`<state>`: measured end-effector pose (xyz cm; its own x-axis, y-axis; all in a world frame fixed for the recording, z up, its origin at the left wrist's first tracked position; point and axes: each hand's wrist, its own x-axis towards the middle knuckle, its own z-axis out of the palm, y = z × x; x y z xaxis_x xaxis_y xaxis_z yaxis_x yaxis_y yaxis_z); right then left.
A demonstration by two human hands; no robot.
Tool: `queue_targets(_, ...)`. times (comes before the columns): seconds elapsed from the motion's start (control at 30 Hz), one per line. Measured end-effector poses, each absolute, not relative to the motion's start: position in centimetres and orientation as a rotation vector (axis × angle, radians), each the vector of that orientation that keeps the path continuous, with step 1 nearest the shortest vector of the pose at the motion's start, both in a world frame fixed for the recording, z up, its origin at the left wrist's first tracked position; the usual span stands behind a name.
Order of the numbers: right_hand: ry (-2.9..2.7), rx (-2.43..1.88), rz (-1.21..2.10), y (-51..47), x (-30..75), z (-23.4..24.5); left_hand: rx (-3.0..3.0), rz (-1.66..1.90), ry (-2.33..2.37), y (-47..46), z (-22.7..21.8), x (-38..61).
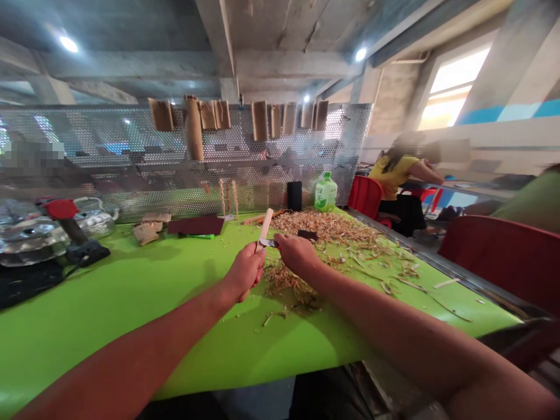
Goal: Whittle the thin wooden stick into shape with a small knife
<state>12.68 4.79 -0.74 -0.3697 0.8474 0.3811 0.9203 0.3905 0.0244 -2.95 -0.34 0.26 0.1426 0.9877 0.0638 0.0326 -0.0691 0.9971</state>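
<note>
Two bare hands over a lime-green tabletop [131, 315]; left hand [244, 271] with fingers [256, 262] together, clamped around a slim pale wooden stick [265, 228], its upper end tilted up out of the fist; right hand [297, 254] with fingers [286, 245] together, closed on a small steel knife blade [268, 242], the handle hidden in the grip and the blade touching the stick low down, near the left fingers.

Just beyond the fingers, a broad heap of curly tan wood shavings [324, 226]; directly below them, a smaller scatter of brown shavings [286, 284]; just past the right fingers, a flat dark scrap [307, 235], too small to identify.

Left of the fingers, a dark maroon rectangular sheet [195, 225] with a slim green marker [196, 236] along its lower edge; farther left, a red-topped black tool [65, 216] beside crumpled silver foil [39, 236].

Straight ahead of the fingers, a black cylinder [294, 195] and a clear plastic bottle with a green cap [326, 192], both before a perforated steel screen [131, 140] hung with brown kraft-paper sleeves [192, 125]; well right of the fingers, a seated person in a yellow shirt [394, 169], beside a red plastic chair [365, 195].
</note>
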Motion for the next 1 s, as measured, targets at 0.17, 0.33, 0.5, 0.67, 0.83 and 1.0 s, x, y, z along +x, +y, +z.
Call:
queue_targets(0.17, -2.098, -1.725, -0.187, 7.3, 15.3, -0.3, 1.288, 1.038, 1.058, -3.0, 1.1, -2.0)
queue_targets(0.33, -1.676, -1.906, 0.034, 10.7, 21.4, 0.4, 1.342, 0.968, 0.831, -4.5, 0.6, -0.8)
queue_targets(0.5, -1.545, -1.552, 0.263, 10.4, 19.6, 0.0, 1.286, 1.094, 0.949, -1.8, 0.0, -2.3)
queue_targets(0.67, -1.408, -0.908, 1.047, 7.6, 14.9, -0.6, 1.394, 1.045, 1.046, -1.3, 0.0, -2.8)
queue_targets(0.83, -1.196, -0.804, 1.322, 6.6, 14.1, -0.5, 1.48, 0.868, 1.036, -1.9, -0.5, -2.5)
queue_targets(1.0, -1.329, -0.84, 1.366, 6.8, 14.2, -0.8, 1.293, 0.83, 0.853, -1.2, -0.4, -2.9)
